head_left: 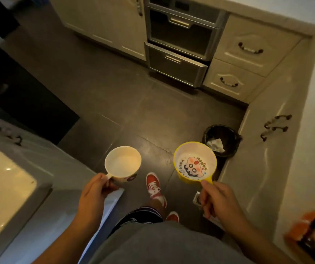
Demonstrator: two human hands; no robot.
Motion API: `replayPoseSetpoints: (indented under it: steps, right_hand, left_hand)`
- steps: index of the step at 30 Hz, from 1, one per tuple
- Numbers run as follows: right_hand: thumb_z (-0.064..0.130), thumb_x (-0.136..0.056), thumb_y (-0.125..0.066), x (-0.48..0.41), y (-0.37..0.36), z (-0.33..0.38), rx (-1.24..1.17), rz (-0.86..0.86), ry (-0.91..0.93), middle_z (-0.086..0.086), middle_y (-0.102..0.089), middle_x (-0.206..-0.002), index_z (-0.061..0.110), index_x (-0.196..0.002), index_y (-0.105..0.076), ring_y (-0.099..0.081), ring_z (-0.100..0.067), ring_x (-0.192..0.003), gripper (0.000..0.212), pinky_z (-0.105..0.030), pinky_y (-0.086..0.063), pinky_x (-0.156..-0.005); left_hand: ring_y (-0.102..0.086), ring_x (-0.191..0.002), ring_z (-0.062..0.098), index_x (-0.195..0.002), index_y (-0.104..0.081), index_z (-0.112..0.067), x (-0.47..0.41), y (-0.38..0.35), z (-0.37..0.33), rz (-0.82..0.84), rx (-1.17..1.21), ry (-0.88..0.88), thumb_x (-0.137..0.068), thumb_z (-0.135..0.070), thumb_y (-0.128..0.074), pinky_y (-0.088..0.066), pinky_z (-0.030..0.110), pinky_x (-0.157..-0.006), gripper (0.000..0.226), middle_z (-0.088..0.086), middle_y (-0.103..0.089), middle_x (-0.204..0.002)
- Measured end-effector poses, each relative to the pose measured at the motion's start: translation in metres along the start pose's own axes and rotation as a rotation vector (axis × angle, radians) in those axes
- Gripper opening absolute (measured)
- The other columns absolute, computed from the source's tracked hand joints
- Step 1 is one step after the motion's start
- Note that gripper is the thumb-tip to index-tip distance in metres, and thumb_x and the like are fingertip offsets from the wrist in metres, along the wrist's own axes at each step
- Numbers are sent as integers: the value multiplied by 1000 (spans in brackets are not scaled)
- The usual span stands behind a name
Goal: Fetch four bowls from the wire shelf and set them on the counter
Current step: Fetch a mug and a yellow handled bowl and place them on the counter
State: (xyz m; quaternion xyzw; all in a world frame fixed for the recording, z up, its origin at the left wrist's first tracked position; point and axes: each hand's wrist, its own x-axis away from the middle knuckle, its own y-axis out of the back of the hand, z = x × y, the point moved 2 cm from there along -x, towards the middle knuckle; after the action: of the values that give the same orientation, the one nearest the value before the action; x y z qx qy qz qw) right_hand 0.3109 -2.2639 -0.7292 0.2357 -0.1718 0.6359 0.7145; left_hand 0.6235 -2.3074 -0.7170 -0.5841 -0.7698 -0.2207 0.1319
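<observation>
We stand on the dark tiled floor (99, 88) of a kitchen, a bowl in each hand. Our left hand (93, 195) grips the white bowl (122, 163) by its side handle; our right hand (217, 199) pinches the handle of the yellow bowl (194, 162), a cartoon face printed inside. Both are held upright above the floor, well apart, empty. A black bin (222, 140) sits just beyond the yellow bowl, beside the cabinets (263, 149) on the right. A red shoe (155, 187) shows between the bowls. Far ahead, a steel drawer (177, 66) hangs slightly open.
</observation>
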Motion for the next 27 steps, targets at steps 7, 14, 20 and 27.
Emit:
replayPoseSetpoints:
  steps: [7,14,20,27]
  right_hand:
    - [29,-97,-49,-129,-15,73,64,89,-6,-5,-55,-41,15,-48,-57,-48,-20,-27,52,-16,-32,-33]
    - [26,-97,-50,-222,11,137,74,63,-24,-8,-58,-45,9,-50,-55,-47,-21,-26,50,-17,-33,-32]
    - [23,-96,-51,-306,47,179,99,22,-44,-11,-56,-46,11,-47,-54,-43,-23,-28,51,-17,-32,-33]
    - [21,-96,-52,-431,71,251,150,100,-37,-14,-50,-43,7,-48,-53,-42,-21,-27,50,-18,-30,-34]
  left_hand:
    - [-55,-72,25,-65,-57,-6,-98,-29,-31,-89,126,23,-99,-9,-37,-47,55,-87,40,18,-54,-68]
    - [-58,-78,29,-55,-59,-24,-192,-74,-97,-22,83,14,-84,-31,-42,-45,40,-74,34,2,-60,-62]
    - [-61,-73,23,-51,-59,-27,-273,-134,-148,12,113,58,-81,-32,-43,-46,35,-73,35,-3,-61,-57]
    - [-55,-71,26,-50,-54,-20,-377,-206,-224,-19,226,25,-96,-4,-36,-53,27,-67,51,4,-56,-57]
